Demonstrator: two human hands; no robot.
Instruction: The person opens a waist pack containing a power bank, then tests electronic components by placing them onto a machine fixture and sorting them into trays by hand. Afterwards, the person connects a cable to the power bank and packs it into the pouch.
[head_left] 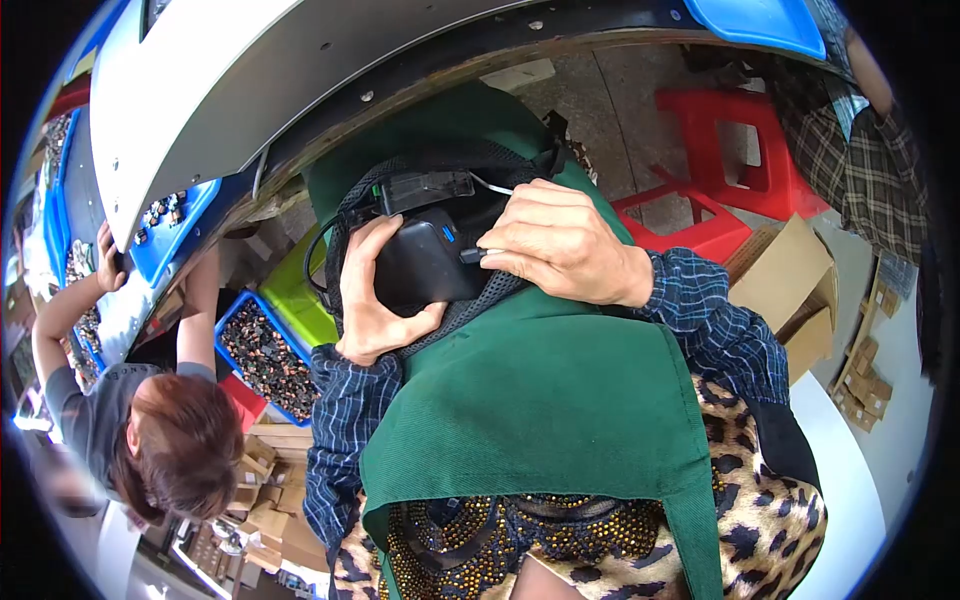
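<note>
A smooth black box-shaped device lies in a black mesh-edged pouch on the green apron over my lap. My left hand wraps round the device, thumb and fingers on its edges. Closed in a pinch, my right hand holds a small black cable plug against or just beside the device's right side, near a blue mark. Whether the plug is inserted cannot be made out. Another dark, partly clear case sits above the device in the pouch, with a pale cable near its right end.
A white and metal work surface curves across the top left. Left of me, a co-worker reaches toward blue trays. A blue bin holds small dark parts. Red stools and a cardboard box stand right; another person is at upper right.
</note>
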